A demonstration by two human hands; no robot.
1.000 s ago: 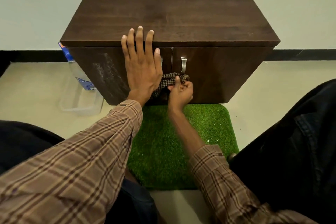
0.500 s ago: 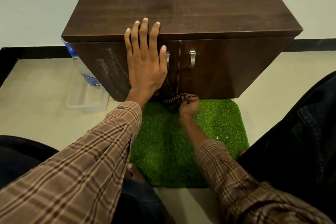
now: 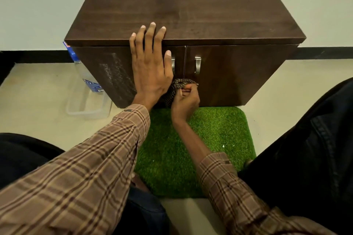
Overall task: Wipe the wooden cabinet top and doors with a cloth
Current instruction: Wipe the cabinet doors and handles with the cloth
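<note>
Head view: your left hand (image 3: pixel 150 66) flat, fingers straight, on dark brown wooden cabinet (image 3: pixel 183 11) left door. Your right hand (image 3: pixel 186 100) grips bunched checkered cloth (image 3: pixel 176 87) against door seam, below metal handles (image 3: pixel 197 65). Clear plastic bottle (image 3: pixel 89 80) beside cabinet; blue label unreadable.

one head-worn view looks forward and steeply down, close above the cabinet (image 3: pixel 183 9) front.

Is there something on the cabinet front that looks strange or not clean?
Yes. The left door shows a pale streaky patch, left of the left hand, unlike the even dark right door. Whether it is dust, moisture or scratches cannot be told. Nothing looks spilled or broken.
</note>
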